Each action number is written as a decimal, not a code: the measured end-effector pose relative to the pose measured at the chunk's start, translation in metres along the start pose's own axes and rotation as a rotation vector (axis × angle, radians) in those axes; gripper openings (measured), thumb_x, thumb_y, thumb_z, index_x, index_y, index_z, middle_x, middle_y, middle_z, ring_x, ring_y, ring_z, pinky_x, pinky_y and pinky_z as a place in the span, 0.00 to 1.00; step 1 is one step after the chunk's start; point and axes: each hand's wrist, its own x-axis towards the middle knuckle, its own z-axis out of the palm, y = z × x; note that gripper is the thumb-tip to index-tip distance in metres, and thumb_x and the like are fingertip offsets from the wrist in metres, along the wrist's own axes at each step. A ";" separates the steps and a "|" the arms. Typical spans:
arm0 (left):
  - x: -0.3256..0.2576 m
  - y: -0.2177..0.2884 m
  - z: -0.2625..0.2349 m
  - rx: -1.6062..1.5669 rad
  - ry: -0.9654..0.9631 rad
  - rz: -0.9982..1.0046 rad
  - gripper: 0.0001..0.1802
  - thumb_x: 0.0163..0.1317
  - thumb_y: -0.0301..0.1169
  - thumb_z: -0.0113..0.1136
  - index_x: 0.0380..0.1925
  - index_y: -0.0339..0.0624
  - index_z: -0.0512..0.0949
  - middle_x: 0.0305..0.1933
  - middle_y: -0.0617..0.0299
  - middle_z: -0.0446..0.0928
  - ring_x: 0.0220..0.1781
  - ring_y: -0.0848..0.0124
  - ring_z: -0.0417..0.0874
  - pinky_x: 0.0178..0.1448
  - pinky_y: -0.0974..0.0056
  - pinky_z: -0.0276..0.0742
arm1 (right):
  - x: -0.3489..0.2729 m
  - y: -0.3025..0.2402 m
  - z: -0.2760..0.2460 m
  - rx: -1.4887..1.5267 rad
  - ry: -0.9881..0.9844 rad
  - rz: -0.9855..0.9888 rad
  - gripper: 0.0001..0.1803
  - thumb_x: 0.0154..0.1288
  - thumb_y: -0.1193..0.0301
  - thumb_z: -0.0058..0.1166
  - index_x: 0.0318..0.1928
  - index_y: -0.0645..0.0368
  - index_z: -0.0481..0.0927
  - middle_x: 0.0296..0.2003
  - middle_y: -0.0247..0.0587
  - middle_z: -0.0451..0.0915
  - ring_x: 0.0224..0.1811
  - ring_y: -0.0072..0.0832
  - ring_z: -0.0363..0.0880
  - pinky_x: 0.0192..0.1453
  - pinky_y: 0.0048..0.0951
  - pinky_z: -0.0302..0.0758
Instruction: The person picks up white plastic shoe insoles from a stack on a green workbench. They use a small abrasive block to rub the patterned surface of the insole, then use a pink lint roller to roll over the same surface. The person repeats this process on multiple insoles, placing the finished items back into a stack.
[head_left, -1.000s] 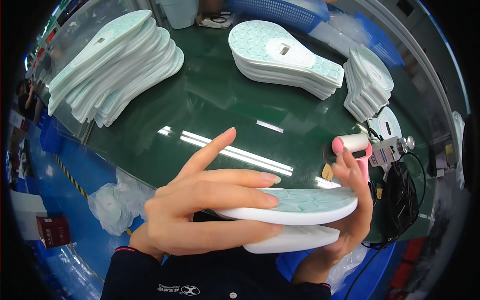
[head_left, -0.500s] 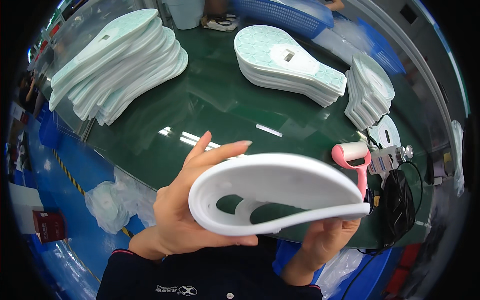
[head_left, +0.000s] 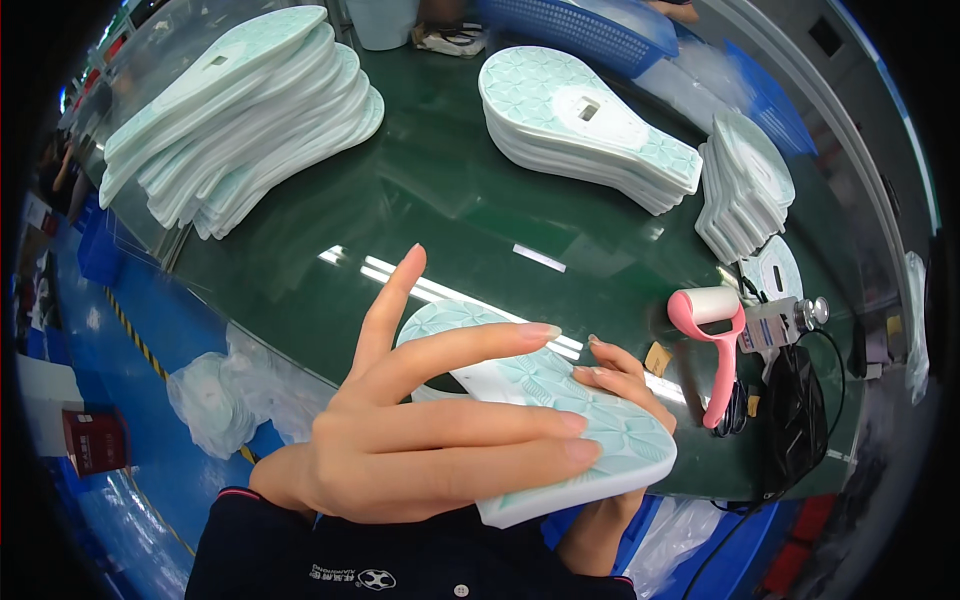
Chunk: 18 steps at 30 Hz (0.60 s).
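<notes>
In the head view, a leaf-patterned panel (head_left: pixel 640 440), white with a pale-green face, is held in the air over the near side of the green bench (head_left: pixel 430 220). Half a second earlier, its smooth white, hollow-curved side was presented; the panel has since been turned, and the patterned face is now directed upward. By judgement, handling has thereby been shifted from the plain side to the decorated one.

The left hand (head_left: pixel 390 440) is laid over the patterned face with its fingers spread, the index finger being raised clear. The left thumb is hidden, so whether a grip is closed beneath cannot be told. The panel's far right edge is grasped by the right hand (head_left: pixel 635 388), its fingers hooked over from below.

Beyond, a stack of paddle-shaped slotted panels (head_left: pixel 590 110) is left undisturbed. The pink-handled lint roller (head_left: pixel 720 370), to the right, is untouched.
</notes>
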 end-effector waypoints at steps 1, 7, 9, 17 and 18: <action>0.000 0.001 -0.001 0.001 0.000 -0.006 0.08 0.42 0.27 0.64 0.26 0.49 0.79 0.34 0.75 0.79 0.53 0.57 0.70 0.62 0.36 0.44 | 0.000 -0.001 0.001 0.001 0.001 0.003 0.16 0.41 0.75 0.60 0.36 0.63 0.80 0.31 0.38 0.80 0.48 0.37 0.71 0.58 0.40 0.62; -0.008 -0.012 0.006 -0.163 0.149 -0.050 0.32 0.39 0.27 0.68 0.48 0.45 0.67 0.53 0.46 0.65 0.59 0.51 0.63 0.62 0.41 0.48 | -0.007 -0.003 -0.008 0.114 0.175 0.035 0.19 0.38 0.78 0.62 0.37 0.65 0.78 0.28 0.45 0.80 0.41 0.36 0.75 0.57 0.44 0.63; -0.003 -0.013 0.008 -0.098 0.177 -0.031 0.37 0.39 0.29 0.68 0.53 0.42 0.62 0.58 0.39 0.57 0.62 0.48 0.57 0.63 0.46 0.49 | 0.003 -0.012 -0.009 0.042 0.203 -0.162 0.23 0.32 0.81 0.63 0.37 0.64 0.77 0.27 0.42 0.80 0.37 0.32 0.77 0.54 0.43 0.66; 0.010 -0.021 0.018 -0.009 -0.022 -0.048 0.20 0.38 0.29 0.68 0.35 0.42 0.74 0.34 0.61 0.78 0.47 0.63 0.75 0.62 0.46 0.53 | 0.020 -0.043 -0.008 -0.409 0.049 -0.416 0.28 0.40 0.68 0.64 0.46 0.58 0.74 0.41 0.41 0.76 0.47 0.35 0.72 0.56 0.38 0.63; 0.007 -0.024 0.017 -0.053 0.045 -0.066 0.18 0.39 0.29 0.67 0.33 0.41 0.74 0.32 0.61 0.78 0.45 0.64 0.76 0.62 0.45 0.54 | 0.020 -0.035 -0.008 -0.337 0.140 -0.355 0.31 0.40 0.67 0.65 0.48 0.60 0.72 0.44 0.45 0.75 0.50 0.38 0.70 0.57 0.39 0.62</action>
